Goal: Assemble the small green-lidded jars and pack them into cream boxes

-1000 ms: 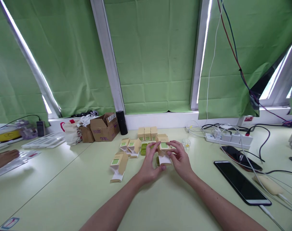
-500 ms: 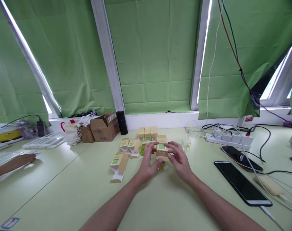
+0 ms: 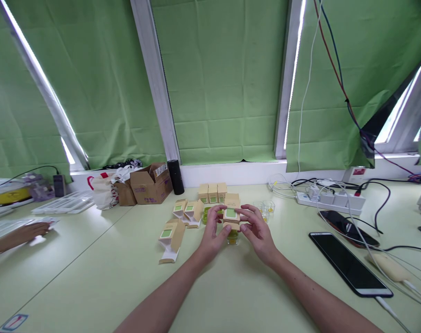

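Note:
Both my hands hold one small tan carton with a green label (image 3: 232, 213) just above the table's middle. My left hand (image 3: 213, 237) pinches its left side and my right hand (image 3: 257, 232) grips its right side. A small clear jar with green contents (image 3: 232, 237) stands under the carton, partly hidden by my fingers. Three closed cartons (image 3: 212, 192) stand in a row behind. Unfolded cartons (image 3: 171, 236) lie to the left, and green jar lids (image 3: 207, 214) show behind my left fingers.
Two clear jars (image 3: 265, 208) stand right of my hands. A black phone (image 3: 349, 262), a power strip (image 3: 330, 199) and cables lie at the right. Brown boxes (image 3: 151, 183) and a black cylinder (image 3: 175, 176) stand at the back left. Another person's hand (image 3: 21, 232) rests at far left.
The carton has been lifted slightly and turned upright over the small jar, which now shows beneath it. The other person's hand at far left moved right onto some sheets.

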`<action>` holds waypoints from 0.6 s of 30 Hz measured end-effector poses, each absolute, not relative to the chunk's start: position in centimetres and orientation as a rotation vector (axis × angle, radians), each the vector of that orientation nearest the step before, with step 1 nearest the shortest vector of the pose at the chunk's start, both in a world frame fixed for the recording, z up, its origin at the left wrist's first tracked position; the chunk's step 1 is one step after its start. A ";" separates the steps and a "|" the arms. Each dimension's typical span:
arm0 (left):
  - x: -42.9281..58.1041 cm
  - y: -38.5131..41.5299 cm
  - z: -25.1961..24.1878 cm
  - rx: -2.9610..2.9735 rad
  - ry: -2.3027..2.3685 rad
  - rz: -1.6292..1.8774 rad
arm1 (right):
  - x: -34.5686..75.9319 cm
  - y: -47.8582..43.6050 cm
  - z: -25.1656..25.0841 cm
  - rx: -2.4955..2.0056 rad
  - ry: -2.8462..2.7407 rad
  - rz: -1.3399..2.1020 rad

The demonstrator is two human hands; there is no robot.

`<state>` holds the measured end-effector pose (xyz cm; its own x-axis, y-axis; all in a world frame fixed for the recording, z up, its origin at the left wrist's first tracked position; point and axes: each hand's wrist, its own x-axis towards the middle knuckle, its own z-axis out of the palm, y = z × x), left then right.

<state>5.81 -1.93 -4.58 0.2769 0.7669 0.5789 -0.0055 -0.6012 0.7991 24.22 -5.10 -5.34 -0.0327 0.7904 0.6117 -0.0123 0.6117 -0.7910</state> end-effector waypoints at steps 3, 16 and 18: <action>5.8 -1.9 -4.6 1.806 0.678 1.361 | 24.2 -5.2 -5.3 -0.696 -1.482 0.722; 5.7 -1.8 -4.6 1.779 0.690 1.357 | 24.1 -5.4 -5.1 -0.706 -1.505 0.685; 5.7 -1.9 -4.6 1.777 0.688 1.355 | 24.0 -5.4 -5.0 -0.715 -1.509 0.669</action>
